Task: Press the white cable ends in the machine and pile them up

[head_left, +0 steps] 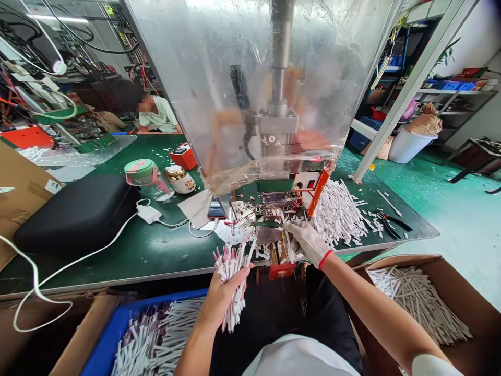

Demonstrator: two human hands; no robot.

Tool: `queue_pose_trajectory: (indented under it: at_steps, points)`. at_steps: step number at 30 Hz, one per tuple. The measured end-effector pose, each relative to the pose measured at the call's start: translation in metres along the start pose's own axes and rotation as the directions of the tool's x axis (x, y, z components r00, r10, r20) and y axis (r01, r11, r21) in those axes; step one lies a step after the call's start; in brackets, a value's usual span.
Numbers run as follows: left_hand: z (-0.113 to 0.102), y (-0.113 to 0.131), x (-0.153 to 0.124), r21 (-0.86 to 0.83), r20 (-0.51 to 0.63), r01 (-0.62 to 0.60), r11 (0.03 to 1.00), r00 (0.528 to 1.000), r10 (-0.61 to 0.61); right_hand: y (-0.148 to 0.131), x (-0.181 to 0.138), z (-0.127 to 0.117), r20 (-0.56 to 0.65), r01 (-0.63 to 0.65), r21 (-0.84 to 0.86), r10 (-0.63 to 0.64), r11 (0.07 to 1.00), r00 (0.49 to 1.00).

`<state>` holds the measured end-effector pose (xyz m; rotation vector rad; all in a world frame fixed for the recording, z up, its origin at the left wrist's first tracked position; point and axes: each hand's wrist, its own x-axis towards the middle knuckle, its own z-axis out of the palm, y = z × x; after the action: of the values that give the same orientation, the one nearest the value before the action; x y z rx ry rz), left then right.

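My bare left hand point(230, 284) is closed around a bundle of thin white sticks point(234, 308), upright, with pinkish upper ends. One stick stands out toward the machine. My right hand point(305, 240), in a pale glove with a red cuff, is at the front of the press fixture point(275, 204). Its fingers are pinched on what looks like a single white stick point(290, 247); the glove partly hides the grip. A flat metal plate point(269, 235) lies just left of the gloved fingers. Behind a cloudy plastic guard point(235, 68) stands the press cylinder point(277, 125).
Short white offcuts point(338, 211) are heaped at right, near black-handled pliers point(389, 227). A blue bin point(102, 334) and a cardboard box point(442, 277) hold more sticks. A black case point(78, 211), jar point(151, 180), phone point(216, 208) and white cable point(94, 256) occupy the left. Another person sits beyond.
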<state>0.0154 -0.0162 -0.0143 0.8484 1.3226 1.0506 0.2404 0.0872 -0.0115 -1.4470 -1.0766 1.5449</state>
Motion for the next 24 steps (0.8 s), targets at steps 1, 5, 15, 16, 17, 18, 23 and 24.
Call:
queue_pose_trajectory:
  at_steps: [1,5,15,16,17,18,23,24]
  points:
    - [-0.002,0.0,-0.001,-0.004,-0.015,0.0,1.0,1.0,0.0,0.002,0.005,0.002,-0.022,-0.017,0.003,0.017,1.0,1.0]
    - [-0.001,0.0,-0.004,0.002,-0.067,0.005,1.0,0.998,-0.005,0.006,0.014,0.006,-0.03,-0.073,0.016,0.074,0.997,0.997]
    - [-0.005,-0.001,0.0,0.035,-0.003,0.088,0.996,0.996,-0.088,-0.007,0.012,0.006,0.015,-0.083,0.053,0.082,0.995,0.996]
    - [-0.005,-0.001,0.0,0.039,0.004,0.093,0.995,0.996,-0.094,-0.007,0.012,0.006,0.01,-0.093,0.057,0.092,0.994,0.996]
    - [-0.005,0.0,0.0,0.042,0.004,0.091,0.995,0.996,-0.092,-0.007,0.013,0.007,0.006,-0.103,0.063,0.103,0.993,0.995]
    - [-0.004,0.001,-0.001,0.045,-0.004,0.083,0.996,0.997,-0.083,-0.007,0.014,0.007,0.002,-0.111,0.072,0.112,0.991,0.994]
    - [0.004,0.013,-0.006,0.1,-0.011,0.042,0.994,0.999,-0.041,-0.003,0.017,0.003,-0.013,-0.071,0.061,0.072,0.996,0.997]
    - [0.005,0.015,-0.006,0.117,0.001,0.03,0.993,1.0,-0.03,-0.004,0.015,0.002,-0.021,-0.032,0.045,0.033,0.998,0.999]
